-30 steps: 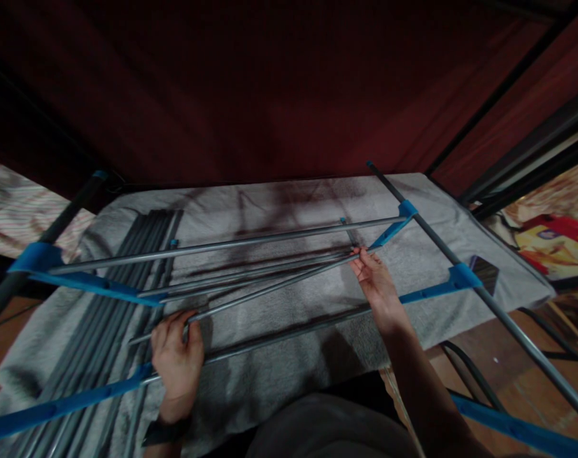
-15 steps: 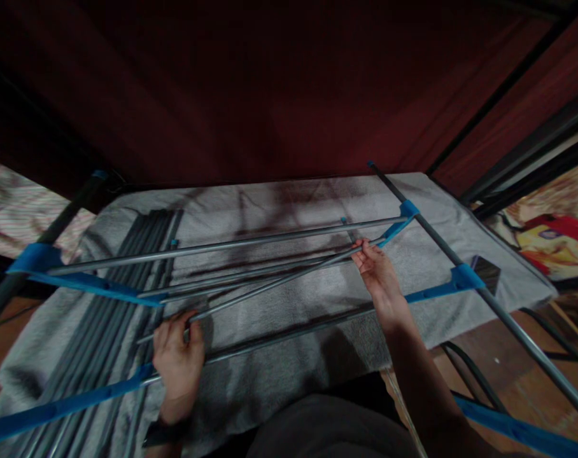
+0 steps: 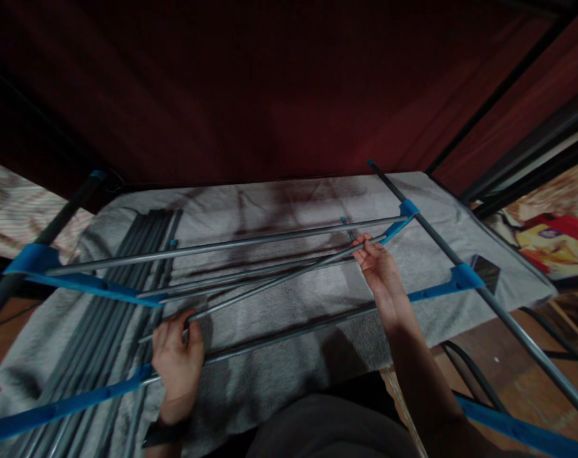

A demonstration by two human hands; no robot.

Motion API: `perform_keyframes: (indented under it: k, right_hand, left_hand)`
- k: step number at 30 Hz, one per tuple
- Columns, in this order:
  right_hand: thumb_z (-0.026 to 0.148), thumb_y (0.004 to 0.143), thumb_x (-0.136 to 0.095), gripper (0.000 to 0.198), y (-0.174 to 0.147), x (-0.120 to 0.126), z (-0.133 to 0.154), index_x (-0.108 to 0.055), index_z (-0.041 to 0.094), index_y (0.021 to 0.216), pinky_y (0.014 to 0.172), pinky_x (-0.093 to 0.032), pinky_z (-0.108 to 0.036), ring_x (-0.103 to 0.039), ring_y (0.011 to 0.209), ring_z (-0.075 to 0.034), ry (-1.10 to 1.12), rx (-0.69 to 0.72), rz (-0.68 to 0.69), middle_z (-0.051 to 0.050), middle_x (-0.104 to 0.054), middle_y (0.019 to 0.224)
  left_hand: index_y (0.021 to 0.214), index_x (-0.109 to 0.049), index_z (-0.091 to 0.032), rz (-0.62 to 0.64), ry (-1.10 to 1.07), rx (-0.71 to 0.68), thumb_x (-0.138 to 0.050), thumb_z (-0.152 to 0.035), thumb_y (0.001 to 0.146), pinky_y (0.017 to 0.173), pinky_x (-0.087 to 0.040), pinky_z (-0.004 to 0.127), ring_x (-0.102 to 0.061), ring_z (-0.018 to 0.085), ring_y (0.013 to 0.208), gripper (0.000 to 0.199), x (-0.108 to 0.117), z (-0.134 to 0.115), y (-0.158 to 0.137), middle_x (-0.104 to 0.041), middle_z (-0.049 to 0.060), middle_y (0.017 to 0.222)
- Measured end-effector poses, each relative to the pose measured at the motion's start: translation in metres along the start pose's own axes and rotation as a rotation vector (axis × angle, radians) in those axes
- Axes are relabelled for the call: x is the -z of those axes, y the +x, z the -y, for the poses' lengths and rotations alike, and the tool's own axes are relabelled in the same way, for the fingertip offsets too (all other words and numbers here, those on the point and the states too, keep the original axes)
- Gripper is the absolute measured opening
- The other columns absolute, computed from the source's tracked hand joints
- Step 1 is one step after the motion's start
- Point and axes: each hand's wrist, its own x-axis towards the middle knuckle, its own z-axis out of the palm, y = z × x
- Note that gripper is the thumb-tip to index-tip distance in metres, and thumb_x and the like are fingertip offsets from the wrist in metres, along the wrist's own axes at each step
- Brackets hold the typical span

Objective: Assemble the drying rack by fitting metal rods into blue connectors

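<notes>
Between my two hands a thin grey metal tube [image 3: 265,284] runs at a slant across a frame of tubes and blue plastic brackets. My left hand [image 3: 178,346] is closed round its near left part, and the tube's end pokes out past the fingers. With thumb and fingertips, my right hand [image 3: 375,261] pinches the tube near its right end, close to the upper right blue bracket [image 3: 394,228]. Another tube [image 3: 232,244] spans from that bracket to the upper left blue bracket [image 3: 79,283]. The lower right blue bracket [image 3: 444,289] carries a tube passing below my hands.
A grey blanket [image 3: 289,197] covers the surface beneath. Several loose grey tubes [image 3: 102,305] lie side by side on the left. A dark phone-like slab [image 3: 487,273] lies by the right-hand pole [image 3: 437,235]. At the far right is a red and yellow package [image 3: 559,245].
My right hand has shifted slightly up and right with the tube, whose right end is now nearer the upper right bracket. My left hand stays almost in place.
</notes>
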Motion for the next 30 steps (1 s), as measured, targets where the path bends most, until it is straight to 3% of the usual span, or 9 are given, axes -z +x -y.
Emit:
perform_keyframes:
  k: [8,23,30]
  right_hand:
    - [0.013,0.078,-0.076,0.018,0.0006,0.0012,0.002,-0.072,0.02,0.095,0.083,-0.057,-0.022,-0.069,0.089,-0.011,-0.019,0.009,0.024,0.0,-0.073,0.095]
    - [0.018,0.074,-0.084,0.02,0.0012,0.0066,-0.0014,-0.071,0.023,0.089,0.089,-0.057,-0.024,-0.07,0.091,-0.011,0.011,0.041,0.06,0.002,-0.074,0.094]
    - [0.017,0.072,-0.085,0.022,-0.0005,0.0032,-0.0007,-0.071,0.021,0.088,0.088,-0.056,-0.022,-0.069,0.09,-0.01,0.024,0.037,0.055,0.002,-0.073,0.092]
  left_hand:
    - [0.112,-0.067,-0.016,-0.031,0.014,-0.045,-0.046,-0.037,0.1,0.097,-0.048,0.046,-0.062,0.029,0.102,0.032,-0.0015,0.0039,-0.001,-0.07,0.014,0.104]
    - [0.114,-0.066,-0.017,-0.077,-0.021,0.017,-0.052,-0.04,0.097,0.107,-0.043,0.051,-0.057,0.031,0.119,0.031,-0.0002,0.0006,0.0002,-0.065,0.015,0.117]
    - [0.119,-0.064,-0.018,-0.029,-0.018,0.075,-0.053,-0.038,0.096,0.111,-0.037,0.054,-0.052,0.034,0.128,0.033,0.004,-0.0044,0.0008,-0.061,0.018,0.125]
